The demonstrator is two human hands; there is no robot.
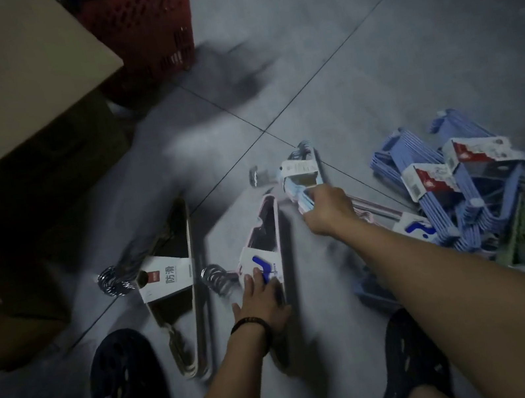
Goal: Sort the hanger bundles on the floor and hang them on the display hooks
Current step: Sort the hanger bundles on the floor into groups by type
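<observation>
A pink hanger bundle (pixel 268 229) with a white and blue label lies on the grey floor between my feet. My left hand (pixel 262 298) rests on its label end with fingers spread. My right hand (pixel 327 209) grips a light blue hanger bundle (pixel 300 171) that carries a paper label, its hooks pointing away from me. To the left lies a beige hanger bundle (pixel 178 282) with a white label and chrome hooks. A heap of blue hanger bundles (pixel 453 187) fills the right side of the floor.
A large cardboard box (pixel 2 86) stands at the left. Behind it is a red plastic basket (pixel 148 23). My two black shoes (pixel 124 375) sit at the bottom of the view. Another labelled bundle (pixel 413 229) lies under my right forearm.
</observation>
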